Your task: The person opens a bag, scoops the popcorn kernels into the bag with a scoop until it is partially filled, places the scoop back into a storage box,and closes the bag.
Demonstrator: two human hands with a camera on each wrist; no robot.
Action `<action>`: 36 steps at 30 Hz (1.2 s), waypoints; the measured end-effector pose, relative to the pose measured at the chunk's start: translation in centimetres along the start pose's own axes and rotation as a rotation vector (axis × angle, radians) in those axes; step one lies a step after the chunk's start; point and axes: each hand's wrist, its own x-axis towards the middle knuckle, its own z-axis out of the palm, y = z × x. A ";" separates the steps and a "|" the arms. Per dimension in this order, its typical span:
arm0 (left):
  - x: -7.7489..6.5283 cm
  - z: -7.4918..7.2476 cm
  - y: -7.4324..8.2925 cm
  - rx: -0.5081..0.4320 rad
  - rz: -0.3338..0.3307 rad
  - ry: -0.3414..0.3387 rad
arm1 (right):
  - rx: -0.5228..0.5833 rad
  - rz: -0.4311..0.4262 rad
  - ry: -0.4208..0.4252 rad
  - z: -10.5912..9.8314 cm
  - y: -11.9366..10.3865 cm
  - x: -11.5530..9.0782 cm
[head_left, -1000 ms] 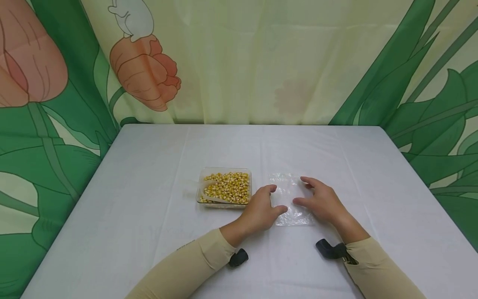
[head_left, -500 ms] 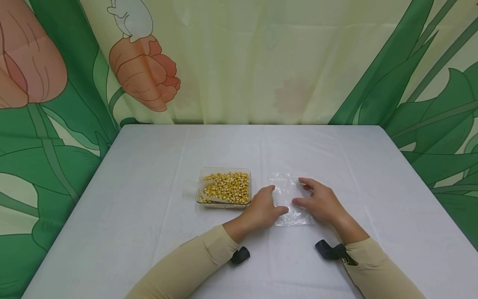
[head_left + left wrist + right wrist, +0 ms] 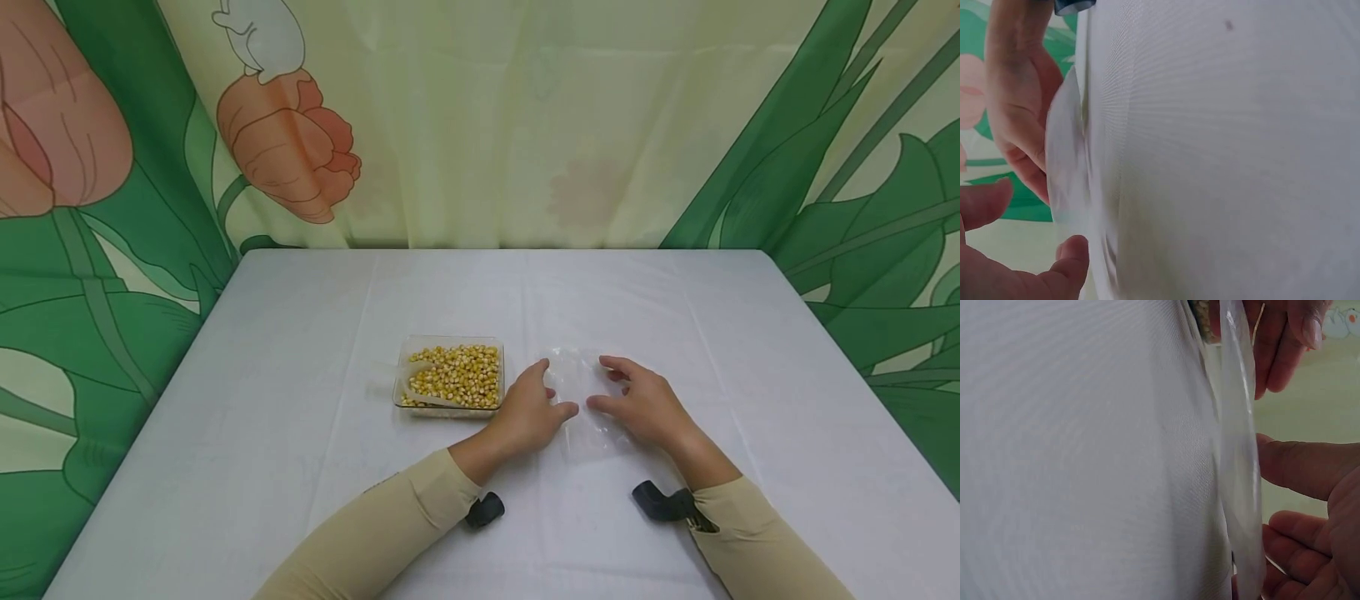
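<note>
A clear plastic bag [image 3: 576,379] lies between my hands, bulging a little above the tablecloth in both wrist views. My left hand [image 3: 525,412] holds its left edge, thumb and index finger spread apart, with a fingertip seen behind the film in the right wrist view. At the opposite edge my right hand [image 3: 647,404] grips the bag, its thumb against the film [image 3: 1239,450] and a fingertip on the far side. Just left of my left hand stands a clear rectangular container [image 3: 450,412] of yellow corn kernels [image 3: 457,375]. A pale scoop-like piece is partly buried among them.
A white cloth covers the table [image 3: 315,333]. A patterned curtain [image 3: 480,125] with tulips and leaves hangs behind it. Black wrist devices [image 3: 663,502] sit below both forearms, close to the tabletop.
My left fingers have shifted slightly up and the bag's film has lifted, its near edge now a little closer to me. My right hand has barely moved; the container stays put.
</note>
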 end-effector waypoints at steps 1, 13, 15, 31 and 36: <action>0.0 0.0 0.0 -0.009 0.003 0.003 | 0.001 0.000 0.000 0.0 0.0 0.0; 0.2 0.3 0.2 -0.187 0.028 0.098 | 0.012 -0.003 -0.004 -0.1 -0.2 -0.1; 0.3 0.3 0.2 -0.189 0.015 0.116 | 0.011 -0.003 -0.002 -0.1 -0.2 -0.1; 0.5 0.1 0.3 -0.216 -0.039 0.096 | 0.026 0.012 0.000 0.0 -0.3 -0.2; 0.3 0.1 0.2 -0.204 -0.029 0.058 | 0.030 0.008 0.003 0.0 -0.2 -0.2</action>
